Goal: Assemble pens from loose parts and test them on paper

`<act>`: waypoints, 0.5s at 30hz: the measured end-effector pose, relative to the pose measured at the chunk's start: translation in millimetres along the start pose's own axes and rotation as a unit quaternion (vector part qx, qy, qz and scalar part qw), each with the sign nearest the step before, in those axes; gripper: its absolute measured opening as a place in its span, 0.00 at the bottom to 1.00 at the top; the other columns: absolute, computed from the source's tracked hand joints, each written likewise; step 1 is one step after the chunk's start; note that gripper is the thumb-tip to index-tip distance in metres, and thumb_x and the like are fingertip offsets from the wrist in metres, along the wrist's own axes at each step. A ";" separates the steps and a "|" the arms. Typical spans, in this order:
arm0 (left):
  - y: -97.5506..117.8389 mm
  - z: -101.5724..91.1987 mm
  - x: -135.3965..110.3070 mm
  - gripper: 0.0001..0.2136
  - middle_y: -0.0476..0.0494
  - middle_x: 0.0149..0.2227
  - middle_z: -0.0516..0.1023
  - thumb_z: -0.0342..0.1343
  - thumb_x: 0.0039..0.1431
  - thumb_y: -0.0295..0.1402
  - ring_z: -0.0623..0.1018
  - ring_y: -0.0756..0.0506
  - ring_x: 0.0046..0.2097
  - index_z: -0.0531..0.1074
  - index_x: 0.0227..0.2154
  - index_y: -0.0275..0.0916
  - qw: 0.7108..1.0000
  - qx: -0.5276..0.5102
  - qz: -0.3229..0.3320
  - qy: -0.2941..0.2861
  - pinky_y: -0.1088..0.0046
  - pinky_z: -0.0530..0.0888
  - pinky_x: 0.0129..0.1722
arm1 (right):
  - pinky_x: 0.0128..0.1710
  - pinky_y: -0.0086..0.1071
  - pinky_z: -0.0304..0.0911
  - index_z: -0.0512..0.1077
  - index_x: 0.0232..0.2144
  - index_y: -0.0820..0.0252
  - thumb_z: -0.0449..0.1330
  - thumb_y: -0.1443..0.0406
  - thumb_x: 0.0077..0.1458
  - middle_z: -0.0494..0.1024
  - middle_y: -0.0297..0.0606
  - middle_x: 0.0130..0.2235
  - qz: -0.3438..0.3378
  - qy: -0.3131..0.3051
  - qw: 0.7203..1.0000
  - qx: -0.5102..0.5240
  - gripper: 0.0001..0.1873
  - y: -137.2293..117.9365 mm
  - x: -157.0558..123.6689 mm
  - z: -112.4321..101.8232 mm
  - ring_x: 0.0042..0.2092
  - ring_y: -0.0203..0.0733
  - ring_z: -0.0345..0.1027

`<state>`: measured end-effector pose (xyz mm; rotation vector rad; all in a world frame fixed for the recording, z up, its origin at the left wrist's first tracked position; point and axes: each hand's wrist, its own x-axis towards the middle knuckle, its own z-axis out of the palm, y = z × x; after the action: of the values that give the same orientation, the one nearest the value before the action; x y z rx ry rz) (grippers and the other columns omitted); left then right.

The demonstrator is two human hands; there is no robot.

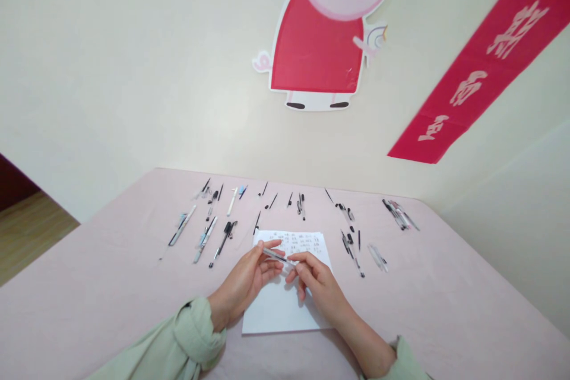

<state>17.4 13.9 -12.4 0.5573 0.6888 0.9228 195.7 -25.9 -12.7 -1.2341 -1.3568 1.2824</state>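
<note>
While the left hand (247,278) clamps one end of a clear pen (274,255) between its fingers, the right hand (320,283) pinches the other end with its fingers, holding it aslant above the white paper (285,312). Beyond and beside the paper, pen parts (228,228) lie scattered on the pink worktop (129,291), with a pen bundle (399,214) at right.

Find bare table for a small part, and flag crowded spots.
Bare: pink table left of the left sleeve; also right of the right hand, nearer than the pale pen parts. Crowded: the far half, strewn with pens; over the paper, where the left hand and right hold a clear barrel.
</note>
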 end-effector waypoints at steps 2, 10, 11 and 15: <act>0.4 0.7 -0.6 0.15 0.37 0.40 0.78 0.47 0.66 0.38 0.78 0.48 0.36 0.72 0.46 0.33 1.000 -0.003 -0.002 0.005 0.70 0.74 0.41 | 0.20 0.26 0.59 0.68 0.41 0.61 0.54 0.53 0.58 0.77 0.35 0.29 0.000 -0.003 1.000 -0.006 0.18 -0.1 0.2 0.4 0.19 0.30 0.61; 1.9 2.3 -4.1 0.16 0.38 0.41 0.78 0.49 0.65 0.40 0.77 0.47 0.36 0.71 0.49 0.35 1.000 0.012 0.002 -0.025 0.68 0.73 0.42 | 0.18 0.26 0.57 0.69 0.41 0.63 0.54 0.50 0.57 0.77 0.34 0.22 0.058 -0.068 0.994 0.066 0.22 0.8 2.3 -7.4 0.17 0.33 0.64; 1.7 2.2 -4.1 0.17 0.38 0.40 0.78 0.50 0.64 0.40 0.77 0.47 0.36 0.71 0.49 0.35 0.999 0.013 0.004 -0.029 0.68 0.73 0.42 | 0.19 0.25 0.57 0.69 0.41 0.64 0.54 0.50 0.57 0.77 0.34 0.21 0.063 -0.077 0.993 0.070 0.22 0.2 2.2 -8.2 0.17 0.33 0.64; 1.9 3.2 -3.1 0.19 0.38 0.40 0.78 0.47 0.66 0.43 0.77 0.47 0.35 0.69 0.52 0.35 0.999 0.013 0.000 -0.029 0.69 0.73 0.41 | 0.19 0.26 0.58 0.69 0.41 0.63 0.54 0.50 0.58 0.77 0.36 0.24 0.047 -0.065 0.994 0.073 0.22 -0.1 1.1 -6.9 0.18 0.32 0.64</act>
<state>17.5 11.7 -8.2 0.6050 0.6502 0.8946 202.3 -23.9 -12.0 -1.1424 -1.2832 1.5224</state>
